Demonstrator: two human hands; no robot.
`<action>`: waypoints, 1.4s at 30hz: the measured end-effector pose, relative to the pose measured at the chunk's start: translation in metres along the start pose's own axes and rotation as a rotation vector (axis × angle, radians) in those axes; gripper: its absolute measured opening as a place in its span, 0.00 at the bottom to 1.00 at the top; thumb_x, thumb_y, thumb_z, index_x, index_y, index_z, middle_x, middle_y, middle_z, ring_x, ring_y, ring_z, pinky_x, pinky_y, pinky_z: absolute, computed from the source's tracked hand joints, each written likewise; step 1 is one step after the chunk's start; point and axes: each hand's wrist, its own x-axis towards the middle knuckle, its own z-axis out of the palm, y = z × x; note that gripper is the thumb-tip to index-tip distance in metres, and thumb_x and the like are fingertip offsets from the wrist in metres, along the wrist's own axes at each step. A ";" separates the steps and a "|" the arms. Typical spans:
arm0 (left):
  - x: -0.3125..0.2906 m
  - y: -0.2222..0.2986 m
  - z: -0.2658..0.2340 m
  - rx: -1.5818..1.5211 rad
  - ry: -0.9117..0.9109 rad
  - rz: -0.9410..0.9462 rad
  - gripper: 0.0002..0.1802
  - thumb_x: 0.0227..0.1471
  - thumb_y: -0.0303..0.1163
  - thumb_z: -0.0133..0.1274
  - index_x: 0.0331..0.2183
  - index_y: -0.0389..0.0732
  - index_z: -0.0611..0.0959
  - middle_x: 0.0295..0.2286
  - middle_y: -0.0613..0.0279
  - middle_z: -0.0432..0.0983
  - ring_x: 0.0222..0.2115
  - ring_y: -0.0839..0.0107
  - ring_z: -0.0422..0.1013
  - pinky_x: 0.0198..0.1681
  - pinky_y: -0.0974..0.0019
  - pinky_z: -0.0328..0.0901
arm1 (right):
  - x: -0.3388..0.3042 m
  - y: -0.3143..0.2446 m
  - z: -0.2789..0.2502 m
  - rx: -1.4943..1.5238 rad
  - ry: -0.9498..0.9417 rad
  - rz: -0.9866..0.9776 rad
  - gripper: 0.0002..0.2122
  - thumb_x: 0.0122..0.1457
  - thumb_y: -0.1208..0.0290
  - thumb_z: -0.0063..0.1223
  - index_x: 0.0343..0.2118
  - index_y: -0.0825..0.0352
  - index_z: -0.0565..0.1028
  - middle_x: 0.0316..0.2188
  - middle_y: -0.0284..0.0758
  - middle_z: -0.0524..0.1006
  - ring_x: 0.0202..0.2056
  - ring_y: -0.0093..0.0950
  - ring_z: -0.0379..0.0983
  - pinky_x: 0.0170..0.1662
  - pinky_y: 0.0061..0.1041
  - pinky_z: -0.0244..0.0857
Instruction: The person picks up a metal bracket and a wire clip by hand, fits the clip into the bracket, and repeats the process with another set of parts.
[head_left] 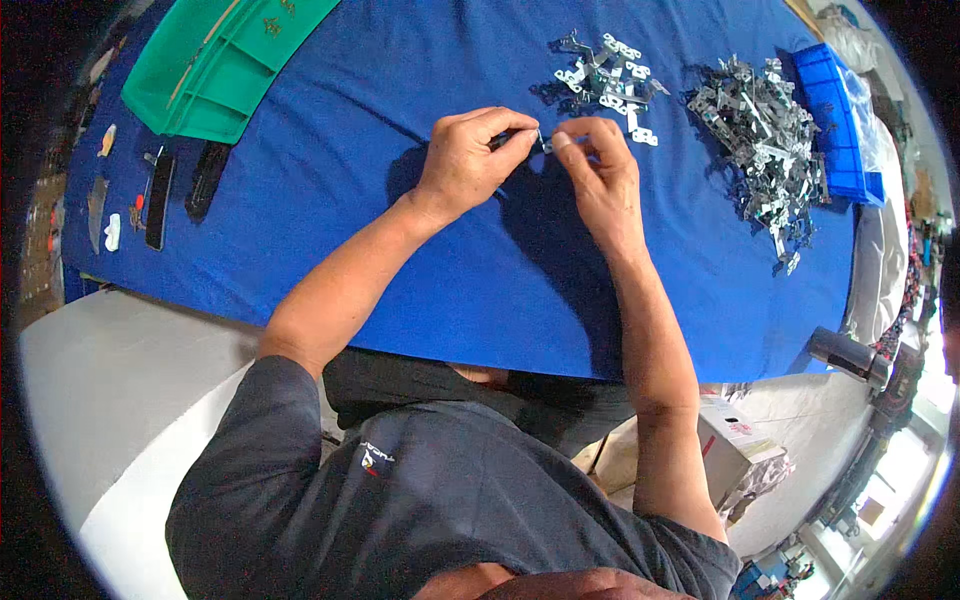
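Above the blue cloth (450, 290), my left hand (470, 155) and my right hand (603, 170) almost meet. Between their fingertips shows a small metal piece (543, 141), pale and thin, too small to make out its exact kind. Thumb and forefinger of my left hand are pinched at its left side. The fingers of my right hand are curled closed at its right side. Just beyond my right hand lies a small group of silvery metal brackets (612, 80). A much larger heap of similar metal brackets (765, 150) spreads over the cloth farther right.
A green divided tray (225, 85) stands at the far left, with a few small brass-coloured bits inside. Near it lie a black phone-like slab (159, 200) and a dark elongated object (207, 180). A blue plastic bin (835, 125) borders the right heap. Below the table sits a cardboard box (735, 445).
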 end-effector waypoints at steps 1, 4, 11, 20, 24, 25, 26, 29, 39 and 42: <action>0.000 0.000 0.000 -0.007 -0.004 0.012 0.07 0.52 0.27 0.61 0.35 0.36 0.86 0.29 0.60 0.83 0.28 0.80 0.76 0.31 0.73 0.69 | 0.000 0.001 0.002 0.001 -0.001 -0.001 0.08 0.60 0.71 0.57 0.36 0.70 0.76 0.28 0.34 0.76 0.29 0.22 0.72 0.34 0.22 0.66; 0.000 0.003 0.001 -0.032 0.000 -0.004 0.07 0.52 0.27 0.61 0.35 0.36 0.86 0.29 0.60 0.83 0.28 0.80 0.76 0.30 0.73 0.69 | -0.001 0.004 0.006 0.129 0.110 -0.013 0.06 0.62 0.71 0.56 0.37 0.69 0.76 0.27 0.33 0.75 0.29 0.21 0.70 0.35 0.22 0.65; -0.002 -0.002 0.000 0.031 -0.060 0.125 0.07 0.53 0.27 0.59 0.35 0.37 0.87 0.27 0.63 0.82 0.23 0.80 0.74 0.26 0.73 0.67 | 0.000 -0.003 -0.002 0.360 0.081 0.199 0.08 0.68 0.69 0.48 0.38 0.69 0.74 0.27 0.31 0.76 0.27 0.16 0.67 0.29 0.17 0.62; 0.003 -0.006 -0.002 -0.383 0.023 -0.361 0.08 0.57 0.30 0.57 0.38 0.37 0.84 0.27 0.66 0.80 0.18 0.86 0.67 0.17 0.80 0.60 | -0.002 -0.010 0.003 0.328 -0.142 0.308 0.09 0.66 0.67 0.51 0.36 0.69 0.76 0.23 0.30 0.77 0.21 0.15 0.68 0.25 0.17 0.62; 0.002 -0.005 -0.002 -0.361 0.006 -0.367 0.08 0.57 0.29 0.57 0.38 0.37 0.85 0.26 0.67 0.80 0.18 0.86 0.67 0.18 0.80 0.61 | -0.002 -0.005 0.002 0.282 -0.153 0.276 0.09 0.66 0.68 0.51 0.35 0.70 0.76 0.23 0.31 0.78 0.22 0.14 0.69 0.26 0.17 0.63; 0.001 -0.005 -0.001 -0.316 0.005 -0.333 0.08 0.56 0.29 0.58 0.38 0.37 0.85 0.26 0.67 0.80 0.19 0.86 0.67 0.19 0.79 0.61 | -0.002 -0.005 0.002 0.246 -0.131 0.251 0.09 0.65 0.68 0.52 0.35 0.70 0.76 0.23 0.31 0.78 0.24 0.15 0.70 0.27 0.18 0.65; 0.000 -0.006 0.000 -0.272 0.005 -0.299 0.08 0.56 0.29 0.58 0.38 0.38 0.85 0.26 0.68 0.80 0.19 0.86 0.67 0.20 0.79 0.62 | -0.002 -0.004 0.001 0.211 -0.109 0.227 0.09 0.64 0.68 0.54 0.35 0.70 0.76 0.23 0.31 0.78 0.25 0.16 0.71 0.29 0.18 0.66; -0.001 -0.007 0.001 -0.240 0.018 -0.274 0.08 0.55 0.29 0.58 0.38 0.38 0.86 0.25 0.69 0.80 0.19 0.86 0.67 0.21 0.78 0.63 | -0.002 -0.006 0.001 0.077 -0.059 0.186 0.09 0.63 0.69 0.56 0.35 0.71 0.76 0.24 0.32 0.79 0.28 0.18 0.74 0.32 0.20 0.68; -0.001 -0.002 0.001 -0.048 0.032 -0.041 0.07 0.53 0.28 0.60 0.35 0.37 0.86 0.26 0.65 0.81 0.22 0.84 0.71 0.25 0.76 0.66 | -0.002 -0.006 0.001 0.167 -0.060 0.201 0.09 0.61 0.69 0.58 0.35 0.71 0.77 0.25 0.32 0.78 0.27 0.19 0.72 0.32 0.22 0.68; -0.001 -0.001 0.002 -0.019 0.033 0.032 0.07 0.52 0.27 0.61 0.35 0.36 0.86 0.28 0.62 0.82 0.25 0.82 0.74 0.28 0.74 0.68 | -0.002 -0.003 0.000 0.066 -0.083 0.190 0.09 0.61 0.69 0.57 0.34 0.71 0.77 0.27 0.32 0.77 0.28 0.19 0.71 0.33 0.22 0.67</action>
